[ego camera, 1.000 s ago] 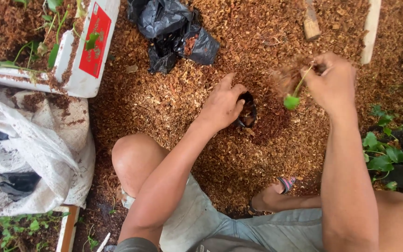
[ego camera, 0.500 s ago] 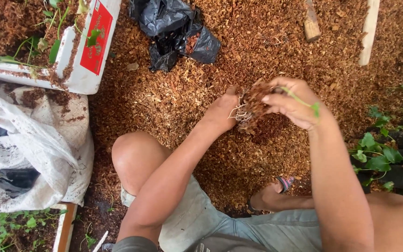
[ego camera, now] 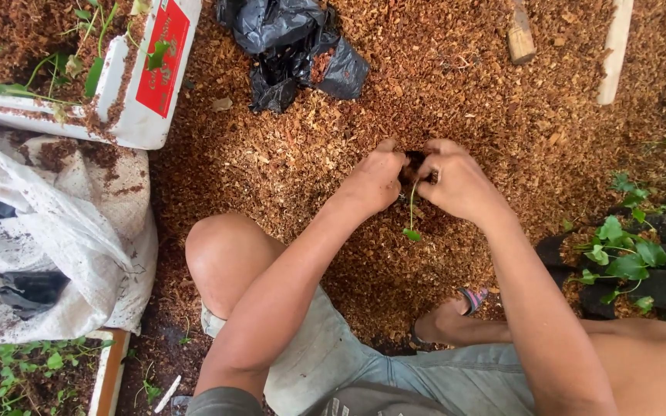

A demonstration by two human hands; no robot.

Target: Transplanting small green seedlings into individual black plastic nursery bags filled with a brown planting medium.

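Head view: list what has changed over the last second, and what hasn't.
The right hand moved left with the seedling and closed against the left hand at the small black pot. The seedling, earlier held up to the right, now hangs leaf-down between the hands. The left hand stayed at the pot. The black bags, white box and sack stayed put.

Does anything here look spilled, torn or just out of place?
Mostly the crumpled black plastic bag, lying torn open on the brown mulch with some of it inside. The white foam box looks chipped and soil-smeared. Both the left hand and right hand press a small seedling into a dark pot; its stem droops downward.
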